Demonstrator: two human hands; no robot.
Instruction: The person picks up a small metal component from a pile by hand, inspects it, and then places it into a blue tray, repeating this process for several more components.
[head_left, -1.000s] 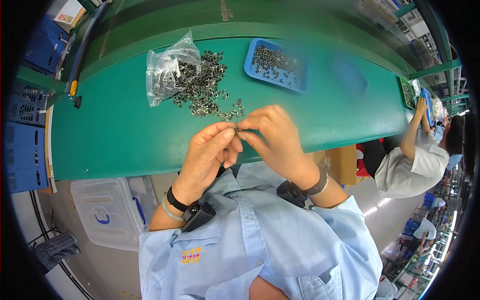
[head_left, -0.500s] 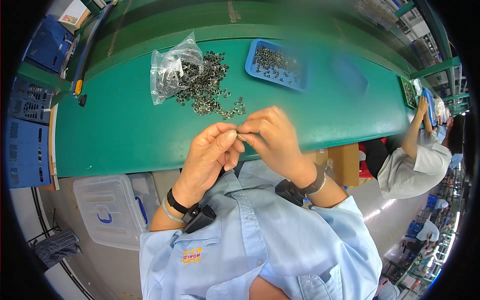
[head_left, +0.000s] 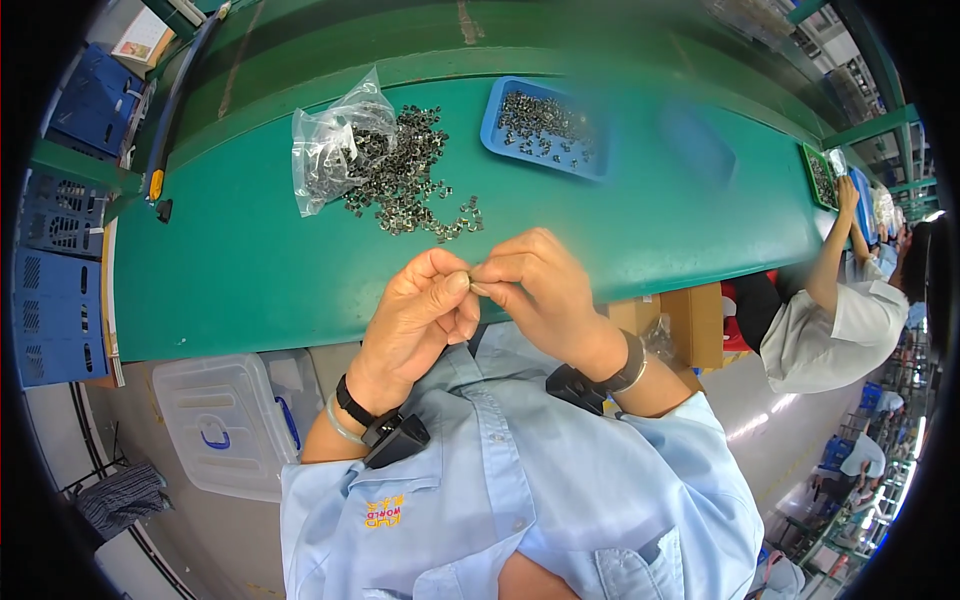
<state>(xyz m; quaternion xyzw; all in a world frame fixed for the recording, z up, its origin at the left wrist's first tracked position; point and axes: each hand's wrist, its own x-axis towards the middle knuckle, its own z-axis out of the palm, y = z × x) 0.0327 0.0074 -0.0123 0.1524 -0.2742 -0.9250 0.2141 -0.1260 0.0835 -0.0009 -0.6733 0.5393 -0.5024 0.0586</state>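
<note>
My left hand (head_left: 425, 310) and my right hand (head_left: 540, 290) meet above the near edge of the green table (head_left: 250, 270). Both pinch with thumb and forefinger at one spot, on a small part that the fingertips almost wholly cover. Just beyond them lies a loose pile of small dark metal parts (head_left: 410, 165). It spills from a clear plastic bag (head_left: 330, 160) on its left side. Further right stands a blue tray (head_left: 488, 132) with more of these small metal parts (head_left: 540, 122) in it.
Below the table at left is a clear lidded plastic box (head_left: 215, 430). Blue crates (head_left: 60, 310) stack at the far left. A cardboard box (head_left: 692, 325) stands at right, near a seated co-worker (head_left: 840, 330). A green tray (head_left: 819, 176) lies at the table's far right end.
Both hands stay pinched together, with only slight finger motion. The pile, bag and blue tray appear shifted a little left in the view.
</note>
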